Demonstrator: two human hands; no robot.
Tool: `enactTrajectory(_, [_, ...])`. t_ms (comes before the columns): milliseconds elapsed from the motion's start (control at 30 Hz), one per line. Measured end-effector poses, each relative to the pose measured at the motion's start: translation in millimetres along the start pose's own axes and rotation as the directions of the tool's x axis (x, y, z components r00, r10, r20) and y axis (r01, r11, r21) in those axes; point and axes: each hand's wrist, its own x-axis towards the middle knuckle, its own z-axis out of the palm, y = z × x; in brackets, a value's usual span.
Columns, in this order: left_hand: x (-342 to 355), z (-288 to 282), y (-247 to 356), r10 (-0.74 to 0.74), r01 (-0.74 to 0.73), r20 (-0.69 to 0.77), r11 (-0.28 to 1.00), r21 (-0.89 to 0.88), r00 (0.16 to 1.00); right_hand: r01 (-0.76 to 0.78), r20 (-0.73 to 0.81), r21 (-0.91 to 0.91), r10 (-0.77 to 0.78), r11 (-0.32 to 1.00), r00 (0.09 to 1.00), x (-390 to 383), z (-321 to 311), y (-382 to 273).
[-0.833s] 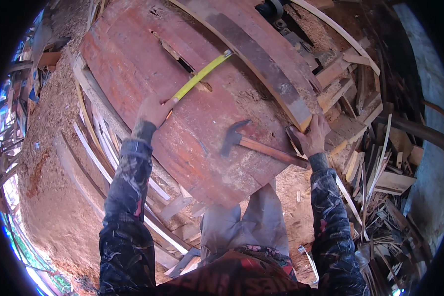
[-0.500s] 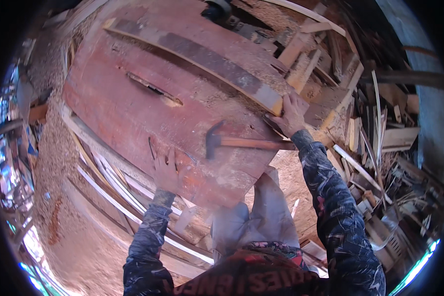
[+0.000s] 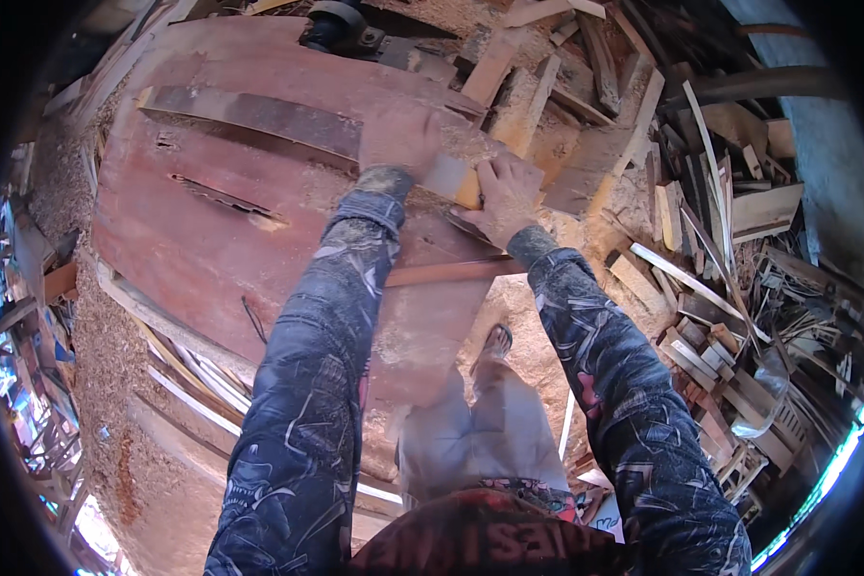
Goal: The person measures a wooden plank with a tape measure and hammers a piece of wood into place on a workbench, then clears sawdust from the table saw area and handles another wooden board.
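A long, narrow wooden plank point(image 3: 259, 120) with a pale yellowish end lies aslant across a dusty reddish panel point(image 3: 211, 254). Gripping that end is my right hand point(image 3: 504, 199), its fingers bent over the top. My left hand point(image 3: 398, 134) is over the plank a little farther left; motion smears its fingers, so their grip is unclear. Below the plank, the wooden handle of a hammer point(image 3: 446, 273) rests on the panel, pointing toward my right forearm. The hammer's head is hidden by my left forearm.
A power tool point(image 3: 334, 24) sits at the panel's far edge. Offcuts and scrap wood point(image 3: 730, 374) pile up on the right. Long strips point(image 3: 197, 408) lie along the panel's near left side. Sawdust covers the ground. A narrow slot point(image 3: 228, 200) cuts into the panel.
My left hand has moved from the panel's near edge up and right, over the plank. My right hand stays at the plank's end. The whole view has shifted, with things appearing farther left.
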Motion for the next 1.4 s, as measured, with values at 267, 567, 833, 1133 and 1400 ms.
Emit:
enactTrajectory(267, [-3.0, -2.2, -8.9, -0.043, 0.035, 0.071, 0.994, 0.105, 0.997, 0.366, -0.014, 0.143, -0.368, 0.919, 0.93, -84.9, -41.7, -30.9])
enactTrajectory(567, [4.8, 8.9, -5.8, -0.002, -0.005, 0.046, 0.988, 0.155, 0.999, 0.15, 0.635, 0.16, -0.218, 0.976, 0.741, -87.5, -27.6, -41.9])
enactTrajectory(833, [-6.2, 0.2, -0.6, -0.061, 0.056, 0.062, 0.994, 0.093, 0.996, -0.35, 0.414, 0.408, 0.171, 0.843, 0.894, -201.5, -101.3, 27.6])
enactTrajectory(1133, [-4.5, 9.6, -6.7, 0.059, -0.051, -0.09, 0.994, 0.093, 0.994, 0.067, -0.197, 0.668, 0.088, 0.741, 0.976, -206.2, -77.5, 54.4])
enactTrajectory(1400, [-2.7, 5.4, -7.5, -0.091, 0.061, 0.157, 0.98, 0.19, 0.983, 0.016, -0.174, 0.551, 0.095, 0.835, 0.98, -126.3, -103.5, 18.5])
